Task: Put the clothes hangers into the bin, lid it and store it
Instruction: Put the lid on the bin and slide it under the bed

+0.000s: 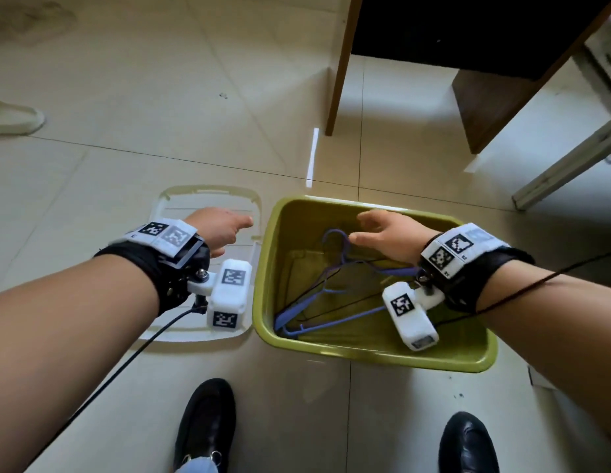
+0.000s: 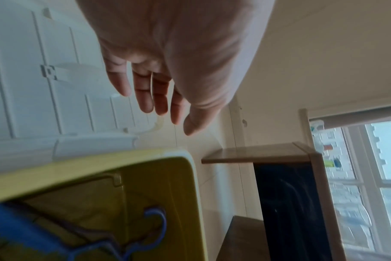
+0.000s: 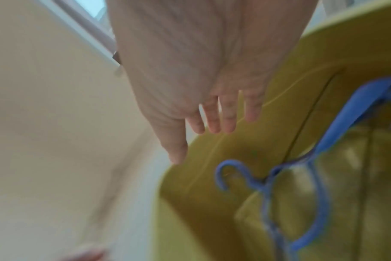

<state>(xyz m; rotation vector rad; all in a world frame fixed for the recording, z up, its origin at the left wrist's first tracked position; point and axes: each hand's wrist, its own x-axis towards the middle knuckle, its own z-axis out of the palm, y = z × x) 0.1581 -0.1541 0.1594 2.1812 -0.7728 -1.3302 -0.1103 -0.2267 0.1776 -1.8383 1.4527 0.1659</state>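
Note:
A yellow-green bin (image 1: 372,351) (image 2: 94,162) (image 3: 324,44) stands open on the tiled floor. Blue clothes hangers (image 1: 317,302) (image 2: 154,227) (image 3: 319,208) lie inside it with a thin dark one. Its clear white lid (image 1: 184,204) (image 2: 45,88) lies flat on the floor just left of the bin. My left hand (image 1: 218,230) (image 2: 159,88) hovers over the lid, fingers straight, holding nothing. My right hand (image 1: 386,233) (image 3: 212,106) hangs over the bin above the hangers' hooks, fingers spread and empty.
A wooden cabinet (image 1: 468,39) on legs stands beyond the bin, with a dark opening underneath. My black shoes (image 1: 205,428) are close in front. Another person's pale shoe (image 1: 13,116) is at the far left. A white frame (image 1: 567,165) lies at the right.

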